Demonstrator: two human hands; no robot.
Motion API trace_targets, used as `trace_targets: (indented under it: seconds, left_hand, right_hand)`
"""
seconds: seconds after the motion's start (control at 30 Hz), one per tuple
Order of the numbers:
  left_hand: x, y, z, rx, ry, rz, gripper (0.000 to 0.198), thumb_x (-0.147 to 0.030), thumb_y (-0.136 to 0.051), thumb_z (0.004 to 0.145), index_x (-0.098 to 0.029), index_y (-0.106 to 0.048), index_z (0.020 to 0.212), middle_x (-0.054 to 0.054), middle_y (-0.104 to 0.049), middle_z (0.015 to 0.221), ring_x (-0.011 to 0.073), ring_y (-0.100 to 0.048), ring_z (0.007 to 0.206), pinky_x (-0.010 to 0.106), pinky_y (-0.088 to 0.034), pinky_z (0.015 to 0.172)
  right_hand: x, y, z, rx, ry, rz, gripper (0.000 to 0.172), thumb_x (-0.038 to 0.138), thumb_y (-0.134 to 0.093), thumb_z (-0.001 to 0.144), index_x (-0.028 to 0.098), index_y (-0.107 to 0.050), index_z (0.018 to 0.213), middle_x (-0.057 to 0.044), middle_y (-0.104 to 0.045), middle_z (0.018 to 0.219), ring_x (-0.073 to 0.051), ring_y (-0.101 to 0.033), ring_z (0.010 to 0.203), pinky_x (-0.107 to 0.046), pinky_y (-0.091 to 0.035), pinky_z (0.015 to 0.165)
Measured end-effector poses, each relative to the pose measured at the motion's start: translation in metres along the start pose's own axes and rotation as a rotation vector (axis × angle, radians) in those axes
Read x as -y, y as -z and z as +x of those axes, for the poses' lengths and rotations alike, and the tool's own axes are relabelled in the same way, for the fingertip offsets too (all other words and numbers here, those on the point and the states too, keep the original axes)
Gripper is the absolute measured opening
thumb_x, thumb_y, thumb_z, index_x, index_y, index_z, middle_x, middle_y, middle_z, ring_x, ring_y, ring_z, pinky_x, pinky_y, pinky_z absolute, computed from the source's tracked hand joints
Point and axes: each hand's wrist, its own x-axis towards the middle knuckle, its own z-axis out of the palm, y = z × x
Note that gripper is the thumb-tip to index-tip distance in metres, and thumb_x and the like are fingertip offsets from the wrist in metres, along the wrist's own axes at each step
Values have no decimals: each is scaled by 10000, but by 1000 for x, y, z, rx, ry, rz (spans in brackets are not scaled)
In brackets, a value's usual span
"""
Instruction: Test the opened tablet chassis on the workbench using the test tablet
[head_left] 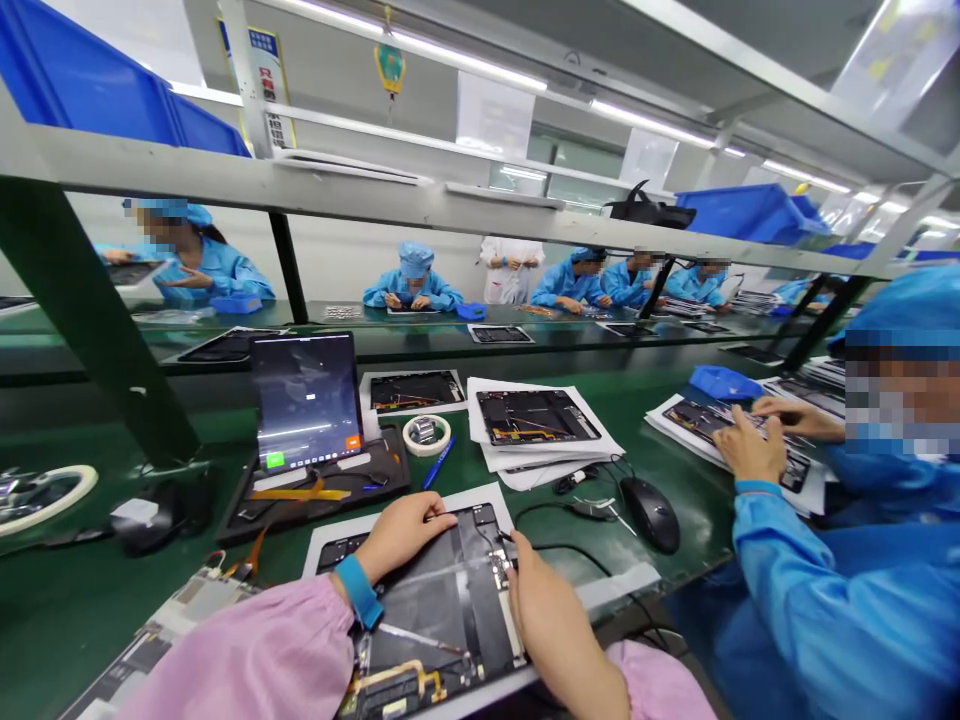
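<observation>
An opened tablet (pixel 442 600) with its black insides showing lies on a white sheet in front of me. My left hand (pixel 401 535) rests on its top edge with the fingers curled together; what they pinch, if anything, is hidden. My right hand (pixel 544 610) lies against the tablet's right edge near a thin black cable (pixel 562 548), fingers pressed together and pointing at the board. Pink sleeves and a blue wrist strap (pixel 358 590) cover my arms.
A lit upright screen (pixel 306 400) stands on a black tray behind the tablet. Beside it lie a tape roll (pixel 427 435), a blue pen (pixel 439 462), more opened tablets (pixel 536 417) on paper and a black mouse (pixel 651 513). A co-worker in blue works at the right; others sit across the green bench.
</observation>
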Motion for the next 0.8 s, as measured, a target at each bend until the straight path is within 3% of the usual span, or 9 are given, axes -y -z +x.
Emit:
trace_targets:
  seconds: [0.17, 0.27, 0.33, 0.37, 0.43, 0.5, 0.57, 0.63, 0.8]
  left_hand:
    - [-1, 1, -1, 10, 11, 0, 320, -491, -524, 823, -191, -619, 763, 11, -678, 801, 173, -597, 761, 244, -360, 649]
    - [0, 2, -1, 14, 2, -9, 330, -501, -516, 825, -193, -618, 767, 10, -676, 801, 172, -597, 761, 243, -366, 654]
    - [1, 2, -1, 16, -3, -10, 339, -508, -510, 827, -192, -616, 764, 11, -675, 797, 172, -597, 756, 243, -366, 648]
    - [0, 2, -1, 13, -4, -9, 341, -509, -509, 828, -191, -615, 762, 11, -675, 797, 171, -597, 755, 243, -365, 645]
    - [0, 2, -2, 5, -4, -7, 338, -505, -512, 827, -191, -615, 758, 11, -674, 794, 171, -596, 752, 241, -362, 640]
    - [-1, 1, -2, 1, -4, -5, 327, -496, -519, 826, -191, -617, 759, 10, -676, 792, 169, -596, 748, 240, -358, 634]
    - [-1, 1, -1, 2, -5, -4, 315, -486, -527, 826, -192, -623, 767, 8, -679, 793, 168, -598, 746, 240, -355, 630]
    - [-1, 1, 0, 3, -5, 0, 305, -477, -534, 825, -193, -631, 775, 7, -684, 797, 169, -602, 750, 241, -356, 629]
    - [-2, 3, -2, -26, -3, 20, 310, -485, -552, 826, -196, -659, 801, 12, -694, 815, 167, -607, 766, 238, -363, 631]
  right_hand:
    - [1, -3, -4, -56, 110, 103, 458, 149, -273, 914, 64, -467, 1320, -201, -621, 1171, -255, -658, 964, -348, -539, 818]
    - [-9, 9, 0, -4, 84, 229, 459, 249, -314, 937, 112, -424, 1361, -147, -666, 1078, -232, -673, 853, -334, -540, 743]
    - [-33, 22, 8, -70, 33, 318, 435, 336, -340, 945, 152, -480, 1313, -99, -688, 972, -217, -663, 795, -322, -528, 705]
    - [-52, 29, 13, -175, -10, 337, 415, 365, -340, 944, 166, -530, 1254, -87, -685, 943, -216, -652, 809, -327, -520, 723]
    - [-100, 39, 25, -514, -138, 269, 395, 364, -323, 929, 157, -595, 1127, -112, -664, 995, -239, -615, 919, -378, -487, 836]
    - [-151, 40, 35, -683, -214, 77, 370, 355, -351, 873, 143, -629, 997, -142, -652, 988, -286, -574, 973, -451, -442, 905]
    - [-193, 35, 40, -688, -249, -60, 386, 409, -408, 817, 134, -631, 970, -172, -615, 1069, -319, -544, 1034, -484, -425, 929]
    - [-217, 28, 42, -638, -227, -105, 439, 453, -430, 791, 127, -618, 1018, -180, -574, 1158, -317, -536, 1074, -463, -436, 935]
    - [-223, 20, 38, -630, -184, -118, 512, 487, -388, 801, 128, -587, 1108, -170, -513, 1261, -308, -520, 1137, -424, -425, 982]
